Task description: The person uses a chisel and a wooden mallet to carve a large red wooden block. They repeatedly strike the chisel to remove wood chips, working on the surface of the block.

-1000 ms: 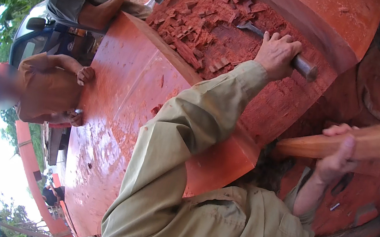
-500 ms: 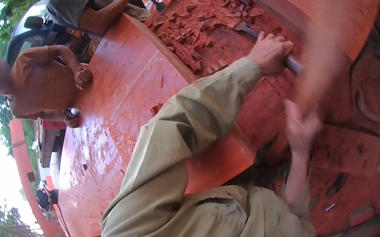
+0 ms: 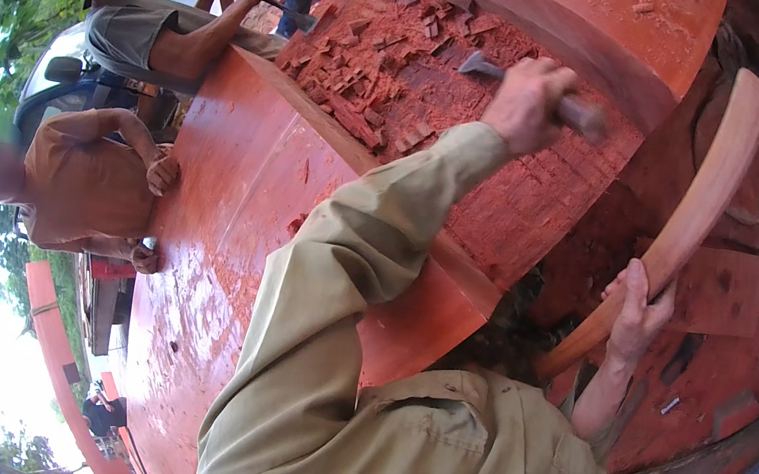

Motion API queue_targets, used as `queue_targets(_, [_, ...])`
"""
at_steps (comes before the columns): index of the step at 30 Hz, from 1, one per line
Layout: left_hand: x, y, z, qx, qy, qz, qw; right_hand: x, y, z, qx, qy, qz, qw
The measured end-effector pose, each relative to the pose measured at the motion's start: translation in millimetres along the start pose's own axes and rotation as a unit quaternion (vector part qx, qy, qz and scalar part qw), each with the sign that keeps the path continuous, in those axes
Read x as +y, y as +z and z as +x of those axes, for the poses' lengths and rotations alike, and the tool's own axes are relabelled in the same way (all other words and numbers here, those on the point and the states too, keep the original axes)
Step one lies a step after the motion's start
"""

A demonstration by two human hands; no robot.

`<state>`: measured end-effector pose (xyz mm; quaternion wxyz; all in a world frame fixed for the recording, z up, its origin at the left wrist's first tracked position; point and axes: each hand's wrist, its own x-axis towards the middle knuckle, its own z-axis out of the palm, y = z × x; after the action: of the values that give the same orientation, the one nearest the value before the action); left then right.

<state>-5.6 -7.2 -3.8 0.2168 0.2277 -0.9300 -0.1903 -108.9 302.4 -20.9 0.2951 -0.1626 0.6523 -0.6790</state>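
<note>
My left hand (image 3: pixel 527 106) is wrapped round the handle of a chisel (image 3: pixel 483 66). Its metal blade points left over the recessed, chip-strewn part of a large reddish wood block (image 3: pixel 498 197), and the handle's butt sticks out to the right of my fist. In my right hand (image 3: pixel 638 313), farther right and nearer to me, is a long, slightly curved wooden club (image 3: pixel 710 174). My fingers close round its lower middle, and its broad end rises up to the right, apart from the chisel.
Loose wood chips (image 3: pixel 370 63) litter the recess. A raised reddish block (image 3: pixel 541 12) borders its far side, and a smooth slab (image 3: pixel 229 170) its left. One person (image 3: pixel 93 161) leans hands on that slab; another (image 3: pixel 147 29) holds a mallet and a chisel. Reddish boards (image 3: pixel 704 294) lie at right.
The club, blurred and close to the chisel's butt before, has swung away to the right with my right hand. My left hand keeps its grip on the chisel, moved slightly.
</note>
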Motion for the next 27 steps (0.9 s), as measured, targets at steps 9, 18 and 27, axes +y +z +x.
queue_targets(9, [2.4,12.0,16.7,0.011,0.040,0.024,0.999,-29.5,-28.4,17.8,0.044,-0.120,0.018,0.992])
queue_targets(18, [-20.4,6.2,21.4,0.068,0.051,-0.021,0.996,-34.4,77.4,44.4,-0.109,-0.120,-0.208,0.965])
queue_targets(27, [-41.6,27.6,21.0,0.010,0.065,-0.004,0.998,-56.4,63.9,31.7,0.047,-0.168,0.144,0.974])
